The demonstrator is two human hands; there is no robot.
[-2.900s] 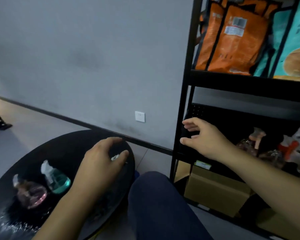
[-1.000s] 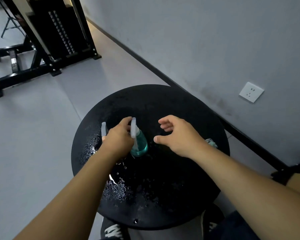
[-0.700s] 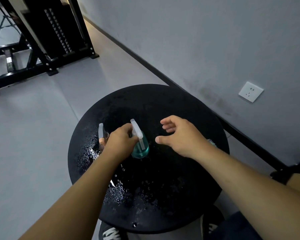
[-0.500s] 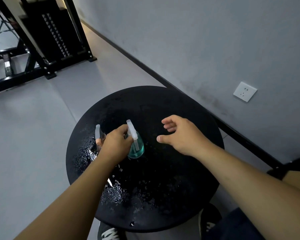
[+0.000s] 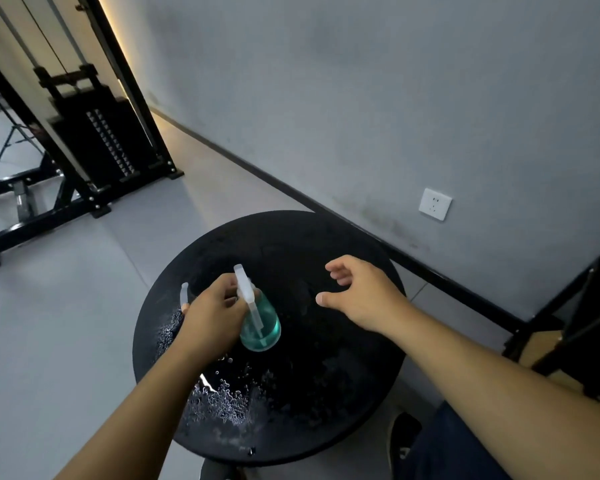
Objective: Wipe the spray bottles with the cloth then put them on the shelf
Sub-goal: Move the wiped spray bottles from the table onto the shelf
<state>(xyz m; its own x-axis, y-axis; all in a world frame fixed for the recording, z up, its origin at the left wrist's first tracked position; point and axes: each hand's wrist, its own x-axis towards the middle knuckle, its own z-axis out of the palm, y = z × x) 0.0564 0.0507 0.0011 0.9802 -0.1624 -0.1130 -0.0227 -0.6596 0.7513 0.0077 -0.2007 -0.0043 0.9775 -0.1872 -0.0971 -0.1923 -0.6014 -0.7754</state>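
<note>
Head view: the left hand (image 5: pixel 219 315) grips the teal bottle (image 5: pixel 261 323) at its neck, fingers curled round the white spray head (image 5: pixel 245 289), near the middle of the table (image 5: pixel 343 393). Whether the bottle rests on the top or hangs just clear of it, I cannot tell. The right hand (image 5: pixel 359 294) hovers at 3 o'clock from the bottle, fingers spread and relaxed, holding nothing. A second bottle's nozzle (image 5: pixel 184 294) pokes out at 9 o'clock, its body hidden behind the left hand.

The step in hand looks like picking up a bottle for wiping. No cloth is in view, so the next move calls for finding it with the free right hand.

The bottle is clear plastic, round-bellied, part-filled with teal liquid, probably slippery. The table is round, matte black, beaded with water droplets (image 5: pixel 222 400) toward 6 o'clock.
</note>
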